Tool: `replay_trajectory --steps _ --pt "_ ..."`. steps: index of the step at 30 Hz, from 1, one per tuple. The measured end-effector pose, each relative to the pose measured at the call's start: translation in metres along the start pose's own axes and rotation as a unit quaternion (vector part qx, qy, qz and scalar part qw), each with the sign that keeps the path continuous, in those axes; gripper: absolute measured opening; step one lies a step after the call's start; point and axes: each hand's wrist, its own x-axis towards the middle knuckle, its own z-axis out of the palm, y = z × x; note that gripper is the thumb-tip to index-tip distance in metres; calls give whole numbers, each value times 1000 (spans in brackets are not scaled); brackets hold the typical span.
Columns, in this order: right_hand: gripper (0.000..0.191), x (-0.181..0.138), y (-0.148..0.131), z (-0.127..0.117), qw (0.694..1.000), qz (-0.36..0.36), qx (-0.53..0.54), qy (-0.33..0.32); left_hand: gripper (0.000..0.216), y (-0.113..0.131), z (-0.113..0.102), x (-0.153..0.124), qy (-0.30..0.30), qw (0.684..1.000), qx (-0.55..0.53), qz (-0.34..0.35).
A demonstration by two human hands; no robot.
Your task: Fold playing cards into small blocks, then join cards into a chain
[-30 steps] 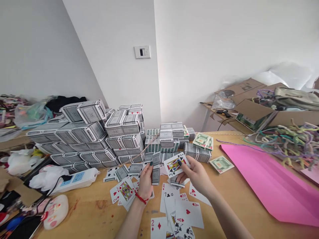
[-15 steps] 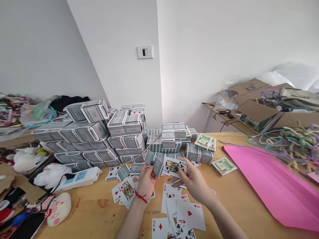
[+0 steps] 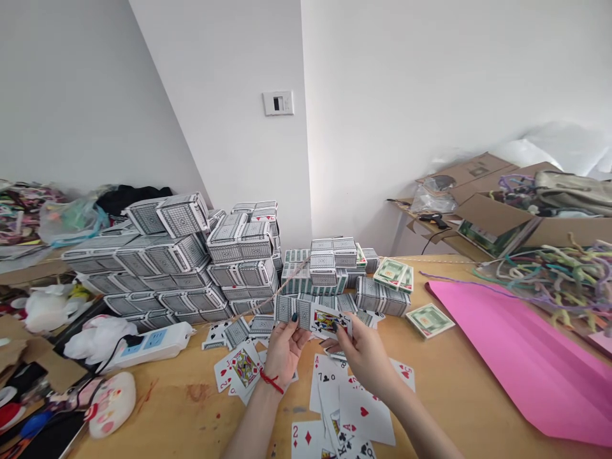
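My left hand (image 3: 284,352) is closed, its thumb pressing on grey-backed playing cards (image 3: 304,311) held above the table. Pinched in my right hand (image 3: 364,349) is a jack of clubs (image 3: 326,320), its face toward me. The jack's left edge meets or overlaps the grey-backed cards; whether they are joined I cannot tell. Below the right hand lie loose face-up cards, among them an ace of hearts (image 3: 366,417) and a two of diamonds (image 3: 307,438). Left of my left wrist is another pile with a red jack (image 3: 243,366).
Stacked blocks of folded grey cards (image 3: 162,255) rise at the left back. A power strip (image 3: 155,341) and a white mouse-like object (image 3: 112,405) lie left. Card boxes (image 3: 430,320), pink paper (image 3: 521,363) and a cardboard box (image 3: 497,210) are right.
My right hand has shifted left and slightly down with the jack, closer to my left hand. The grey-backed cards in my left hand have turned from tilted to nearly upright.
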Motion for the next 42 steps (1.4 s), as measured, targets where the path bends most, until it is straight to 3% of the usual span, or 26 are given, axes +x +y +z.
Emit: replay_trajectory --steps 8,14,23,32,39,42 --pt "34 0 -1 -19 999 8 -29 27 9 4 0 0 18 1000 -16 5" --pt "33 4 2 -25 981 -129 -144 26 6 4 -1 0 11 1000 -14 2" --pt "52 4 11 -30 944 -198 -261 27 11 6 1 -3 -3 999 -15 -39" --pt "56 1 9 -34 926 -206 -316 -25 16 7 2 -4 -5 999 17 -50" --pt "54 2 14 -33 913 -246 -325 -11 16 1 -2 -2 -59 995 69 -42" --pt "52 3 16 -35 913 -274 -304 -1 17 1 -3 -1 -51 996 50 -47"
